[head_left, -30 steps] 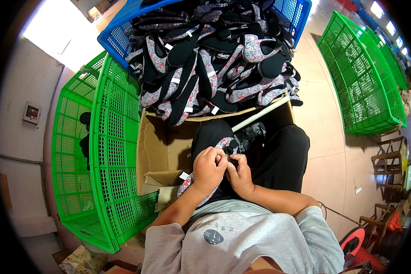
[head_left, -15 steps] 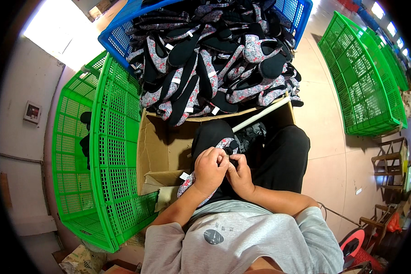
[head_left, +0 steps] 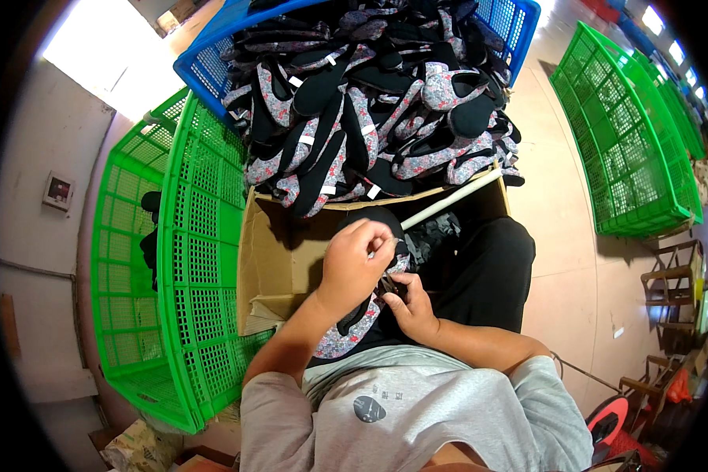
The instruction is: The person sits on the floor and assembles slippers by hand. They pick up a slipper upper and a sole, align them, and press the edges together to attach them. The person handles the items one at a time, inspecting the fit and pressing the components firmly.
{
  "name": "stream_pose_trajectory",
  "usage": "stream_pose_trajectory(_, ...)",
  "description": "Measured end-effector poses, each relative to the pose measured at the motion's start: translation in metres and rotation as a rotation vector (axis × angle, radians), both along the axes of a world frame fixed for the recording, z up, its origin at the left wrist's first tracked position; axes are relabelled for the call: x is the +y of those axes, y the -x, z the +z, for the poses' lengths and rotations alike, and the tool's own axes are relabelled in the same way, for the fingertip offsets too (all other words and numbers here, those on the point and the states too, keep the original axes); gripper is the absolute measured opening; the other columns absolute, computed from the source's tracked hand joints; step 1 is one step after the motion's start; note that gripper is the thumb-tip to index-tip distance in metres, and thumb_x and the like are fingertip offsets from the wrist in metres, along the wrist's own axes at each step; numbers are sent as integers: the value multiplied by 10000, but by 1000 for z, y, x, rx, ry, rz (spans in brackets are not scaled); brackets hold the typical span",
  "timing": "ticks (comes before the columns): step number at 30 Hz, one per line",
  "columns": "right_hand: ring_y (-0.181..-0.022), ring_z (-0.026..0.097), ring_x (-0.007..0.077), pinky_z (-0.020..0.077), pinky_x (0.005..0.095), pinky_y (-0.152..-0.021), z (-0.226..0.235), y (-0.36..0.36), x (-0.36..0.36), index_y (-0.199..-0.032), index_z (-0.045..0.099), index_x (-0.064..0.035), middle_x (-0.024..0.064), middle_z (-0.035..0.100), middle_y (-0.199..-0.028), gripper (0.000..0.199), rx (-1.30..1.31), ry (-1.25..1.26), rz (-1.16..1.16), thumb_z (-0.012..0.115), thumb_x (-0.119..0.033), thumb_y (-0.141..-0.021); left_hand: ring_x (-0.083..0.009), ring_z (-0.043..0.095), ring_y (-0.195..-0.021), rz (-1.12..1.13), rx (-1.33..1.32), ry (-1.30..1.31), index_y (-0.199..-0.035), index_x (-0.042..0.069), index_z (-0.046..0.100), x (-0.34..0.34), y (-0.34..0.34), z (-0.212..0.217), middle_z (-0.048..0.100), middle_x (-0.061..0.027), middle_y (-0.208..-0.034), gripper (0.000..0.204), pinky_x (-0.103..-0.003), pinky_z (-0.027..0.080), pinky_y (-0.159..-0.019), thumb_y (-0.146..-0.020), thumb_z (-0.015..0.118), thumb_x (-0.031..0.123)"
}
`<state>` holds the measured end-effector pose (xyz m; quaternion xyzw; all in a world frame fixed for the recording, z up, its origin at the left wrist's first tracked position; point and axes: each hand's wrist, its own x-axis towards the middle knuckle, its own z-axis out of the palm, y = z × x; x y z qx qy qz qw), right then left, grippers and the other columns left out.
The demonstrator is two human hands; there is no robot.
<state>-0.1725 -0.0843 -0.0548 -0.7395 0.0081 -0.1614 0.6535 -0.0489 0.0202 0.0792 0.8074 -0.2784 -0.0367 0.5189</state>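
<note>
a grey short-sleeved shirt (head_left: 417,409) with a small dark chest emblem, black trousers (head_left: 488,267).

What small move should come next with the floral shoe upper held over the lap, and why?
Probably ease the left hand up a little more to draw out whatever it pinches. Its fingertips are closed on something small and pale at the top edge of the floral shoe upper, while the right hand steadies the piece from the side. What the pinched bit is cannot be told.
</note>
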Motion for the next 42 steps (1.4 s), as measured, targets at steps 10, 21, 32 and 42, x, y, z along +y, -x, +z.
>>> stream_pose_trajectory(10,-856,640,280,511,354,-771,11,-1,-9,-1218,495,-14,164,624,-1002,397,-6,129,82,674,-207,-921,-298,600,-969,-486,-412,-250,-846,52,675,-58,-51,-1,647,-80,-957,98,-396,475,-860,-776,689,119)
stream_pose_trajectory(21,-873,646,263,515,344,-776,8,3,-11,-1221,494,-6,166,628,-1021,393,-3,107,102,671,-188,-922,-266,618,-982,-346,-116,-248,-943,17,669,-13,-60,5,655,-92,-995,155,-337,480,-876,-799,668,74)
stream_pose_trajectory(32,-940,629,242,503,333,-826,-18,9,-7,-1237,479,5,167,606,-1075,386,18,-177,41,643,-185,-944,-277,620,-1027,-402,-1,-44,-995,20,670,13,-17,-16,643,-134,-1093,284,-346,486,-909,-749,548,-52)
stream_pose_trajectory(42,-922,604,270,485,347,-825,-4,2,-16,-1228,480,8,168,586,-1061,374,131,-114,-54,605,-222,-960,-311,599,-1064,-331,-74,-169,-982,34,687,16,-15,-39,638,-125,-1128,277,-371,463,-946,-770,529,-46)
